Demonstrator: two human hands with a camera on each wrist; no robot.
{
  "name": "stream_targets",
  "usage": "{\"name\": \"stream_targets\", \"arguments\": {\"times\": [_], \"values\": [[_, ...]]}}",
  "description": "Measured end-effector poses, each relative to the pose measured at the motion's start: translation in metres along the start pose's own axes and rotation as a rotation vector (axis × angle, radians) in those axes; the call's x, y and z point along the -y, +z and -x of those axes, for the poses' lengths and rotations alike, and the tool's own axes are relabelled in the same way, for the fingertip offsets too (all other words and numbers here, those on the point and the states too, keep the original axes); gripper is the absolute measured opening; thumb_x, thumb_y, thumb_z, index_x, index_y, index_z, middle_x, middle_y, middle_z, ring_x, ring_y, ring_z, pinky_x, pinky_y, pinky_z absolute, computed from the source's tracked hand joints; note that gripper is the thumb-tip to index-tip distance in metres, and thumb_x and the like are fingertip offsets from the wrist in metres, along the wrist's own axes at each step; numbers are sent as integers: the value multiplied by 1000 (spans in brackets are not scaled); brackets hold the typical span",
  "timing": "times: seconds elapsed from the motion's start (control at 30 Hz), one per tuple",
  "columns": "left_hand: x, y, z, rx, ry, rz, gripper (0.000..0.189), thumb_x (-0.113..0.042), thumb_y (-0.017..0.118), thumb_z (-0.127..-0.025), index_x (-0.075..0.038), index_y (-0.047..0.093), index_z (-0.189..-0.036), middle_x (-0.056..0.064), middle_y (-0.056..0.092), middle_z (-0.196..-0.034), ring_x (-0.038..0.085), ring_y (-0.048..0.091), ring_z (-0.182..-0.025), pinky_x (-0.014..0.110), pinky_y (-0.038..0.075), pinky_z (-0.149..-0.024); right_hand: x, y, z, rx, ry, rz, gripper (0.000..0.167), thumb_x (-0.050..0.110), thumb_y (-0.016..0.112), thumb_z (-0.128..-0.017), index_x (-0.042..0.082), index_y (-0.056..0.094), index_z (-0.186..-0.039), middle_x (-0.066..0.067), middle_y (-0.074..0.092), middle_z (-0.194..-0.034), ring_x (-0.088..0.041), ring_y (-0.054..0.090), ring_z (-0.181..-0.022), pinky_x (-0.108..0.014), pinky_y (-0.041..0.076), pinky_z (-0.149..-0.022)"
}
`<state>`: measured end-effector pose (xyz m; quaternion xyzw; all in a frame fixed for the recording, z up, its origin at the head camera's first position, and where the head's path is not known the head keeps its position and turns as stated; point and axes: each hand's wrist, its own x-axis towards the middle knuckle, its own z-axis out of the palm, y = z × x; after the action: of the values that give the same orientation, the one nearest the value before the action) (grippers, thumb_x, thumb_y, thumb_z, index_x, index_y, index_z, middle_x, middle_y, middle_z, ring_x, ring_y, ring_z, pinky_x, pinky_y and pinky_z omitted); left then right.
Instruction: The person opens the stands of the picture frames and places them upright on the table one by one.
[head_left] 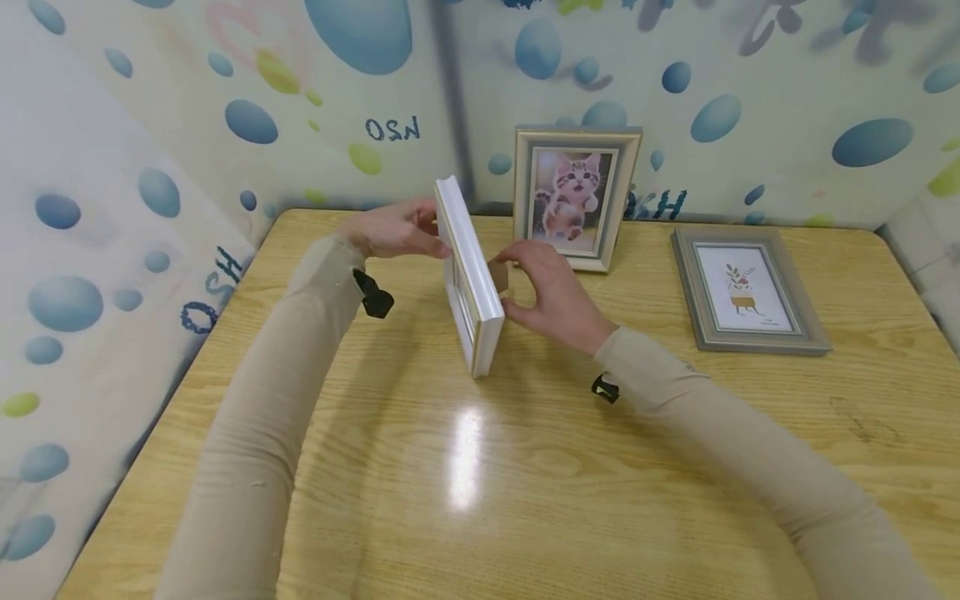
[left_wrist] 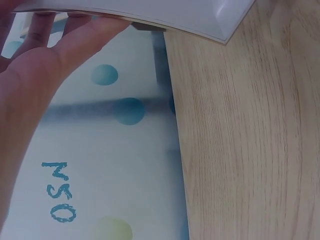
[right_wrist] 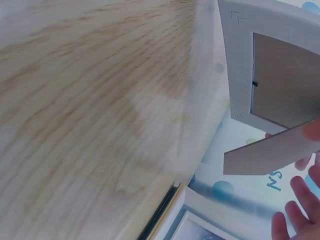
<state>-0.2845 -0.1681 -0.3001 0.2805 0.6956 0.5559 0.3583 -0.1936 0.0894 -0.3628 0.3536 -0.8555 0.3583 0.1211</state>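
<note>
A white picture frame [head_left: 474, 254] stands tilted on edge above the table, its narrow side toward me in the head view. My left hand [head_left: 395, 229] grips its far upper part, thumb on the front; the other fingers are partly hidden. In the left wrist view the frame's white border [left_wrist: 175, 14] crosses the top, over the left hand [left_wrist: 45, 75]. On the other side, my right hand [head_left: 553, 292] pinches the brown stand flap [head_left: 498, 276]. The right wrist view shows this flap [right_wrist: 270, 154] swung out from the grey-brown back panel [right_wrist: 287, 80], with fingertips [right_wrist: 300, 192] beside it.
A standing frame with a kitten picture [head_left: 573, 200] is close behind the right hand. Farther right, a grey frame with a plant picture [head_left: 742, 287] lies flat on the wooden table [head_left: 600, 500]. The patterned wall [head_left: 480, 92] rises behind the table's back edge.
</note>
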Motion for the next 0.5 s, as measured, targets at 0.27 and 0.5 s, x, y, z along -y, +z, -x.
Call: {"name": "stream_targets", "arguments": {"times": [0.27,0.5], "values": [[4,-7,7,-34,44,27,38,17,53,-84,-8,57,-113,11,59,-108,24,57,-104,44,43,-99,-5,-9,13,54,-46,52,37,7,72,-79,0,59,-113,-16,55,-125,-32,45,-121,-46,31,-106],[6,-14,15,-147,36,23,43,18,49,-85,-6,49,-122,11,57,-111,23,55,-104,44,44,-97,-10,-18,20,91,-18,87,36,7,71,-80,1,59,-113,-16,54,-125,-31,46,-121,-45,32,-106]]}}
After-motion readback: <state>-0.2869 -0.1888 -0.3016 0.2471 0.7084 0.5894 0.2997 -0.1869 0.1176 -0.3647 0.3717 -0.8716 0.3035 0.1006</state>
